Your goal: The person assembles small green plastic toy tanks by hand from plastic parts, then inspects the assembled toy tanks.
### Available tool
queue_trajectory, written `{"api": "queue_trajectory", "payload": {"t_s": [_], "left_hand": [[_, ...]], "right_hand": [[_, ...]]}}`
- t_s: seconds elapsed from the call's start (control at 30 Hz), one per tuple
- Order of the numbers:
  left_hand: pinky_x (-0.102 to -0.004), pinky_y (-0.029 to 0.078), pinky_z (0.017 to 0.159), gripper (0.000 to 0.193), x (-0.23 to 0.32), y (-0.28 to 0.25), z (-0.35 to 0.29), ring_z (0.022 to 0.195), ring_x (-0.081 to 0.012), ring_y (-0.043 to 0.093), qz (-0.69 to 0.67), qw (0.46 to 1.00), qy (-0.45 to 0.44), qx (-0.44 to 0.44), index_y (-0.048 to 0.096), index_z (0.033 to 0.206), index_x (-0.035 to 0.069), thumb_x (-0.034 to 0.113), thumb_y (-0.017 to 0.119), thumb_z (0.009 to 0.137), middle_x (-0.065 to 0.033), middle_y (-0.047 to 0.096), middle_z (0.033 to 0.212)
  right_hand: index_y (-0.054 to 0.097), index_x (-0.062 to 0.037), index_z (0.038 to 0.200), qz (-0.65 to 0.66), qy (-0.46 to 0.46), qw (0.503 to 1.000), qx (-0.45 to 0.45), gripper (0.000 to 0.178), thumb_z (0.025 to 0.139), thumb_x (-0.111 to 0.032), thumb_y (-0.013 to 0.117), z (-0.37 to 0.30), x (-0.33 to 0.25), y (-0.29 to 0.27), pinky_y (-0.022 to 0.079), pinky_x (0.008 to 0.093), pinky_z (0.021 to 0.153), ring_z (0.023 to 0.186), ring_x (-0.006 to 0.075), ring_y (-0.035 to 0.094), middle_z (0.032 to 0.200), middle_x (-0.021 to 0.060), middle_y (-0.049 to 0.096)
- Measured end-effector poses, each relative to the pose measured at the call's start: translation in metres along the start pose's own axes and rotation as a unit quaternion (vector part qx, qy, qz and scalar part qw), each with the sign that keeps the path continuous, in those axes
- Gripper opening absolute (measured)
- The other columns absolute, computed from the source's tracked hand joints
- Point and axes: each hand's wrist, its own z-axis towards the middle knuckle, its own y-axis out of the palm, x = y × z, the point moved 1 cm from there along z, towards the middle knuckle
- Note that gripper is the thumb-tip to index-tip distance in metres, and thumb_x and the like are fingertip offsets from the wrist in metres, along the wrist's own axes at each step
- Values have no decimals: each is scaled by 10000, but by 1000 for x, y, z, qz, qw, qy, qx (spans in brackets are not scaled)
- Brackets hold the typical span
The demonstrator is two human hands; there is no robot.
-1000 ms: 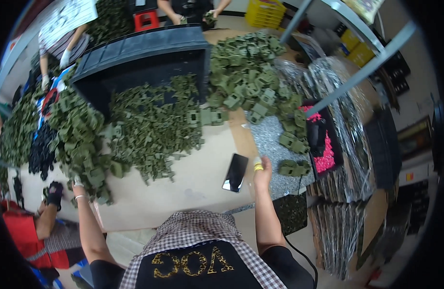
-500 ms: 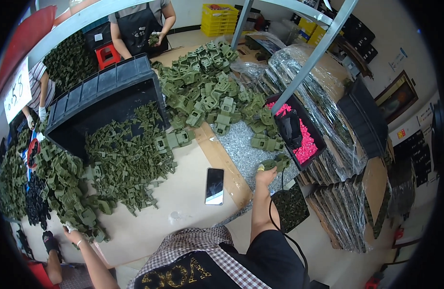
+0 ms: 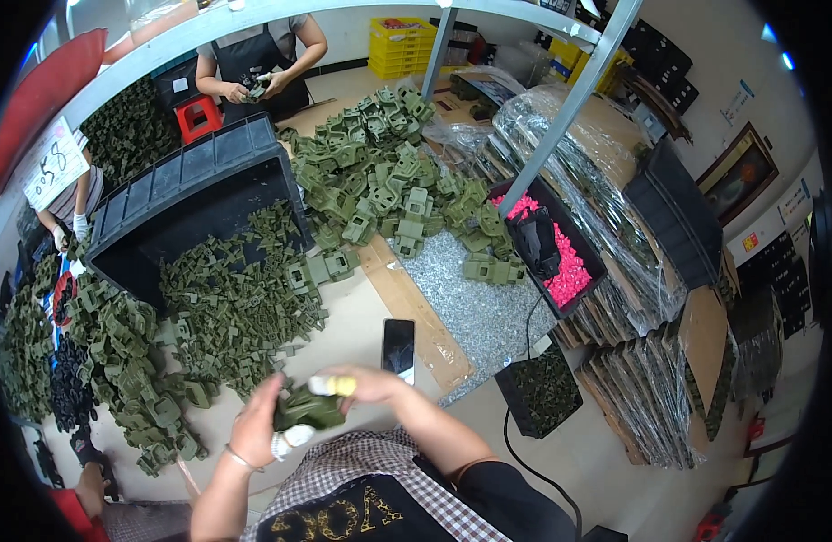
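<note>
the bare right hand (image 3: 373, 387), wrapped in white and yellow at the fingers, has gone from the speckled grey slab (image 3: 488, 318) at 4 o'clock to 7 o'clock, bringing an olive-green plastic part (image 3: 313, 410). the bare left hand (image 3: 256, 423) has left the tangled olive-green plastic heap (image 3: 149, 406) at 8 o'clock to meet it. at 11 o'clock, a co-worker's hands (image 3: 273, 83) have come together.

Held part (image 3: 308, 411) of smooth plastic
</note>
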Motion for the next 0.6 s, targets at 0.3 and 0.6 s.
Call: {"api": "queue_trajectory", "payload": {"t_s": [0.3,0.6], "left_hand": [[-276,382,866,423,-51,43,-43,983,-128,482,-443,886,-120,58,427,1168,45,127,587,786,-38,509,1098],[-267,395,839,431,-57,48,-26,968,-127,487,-571,799,-141,127,441,1130,37,240,589,780,-56,514,1081]], "right_hand": [[375,-76,1224,-337,-77,930,123,555,725,-123,613,24,-5,63,446,292,653,727,157,549,893,75,563],[369,-2,1206,-304,-97,932,175,523,741,-69,598,31,5,75,447,288,774,914,191,554,1066,135,534]]}}
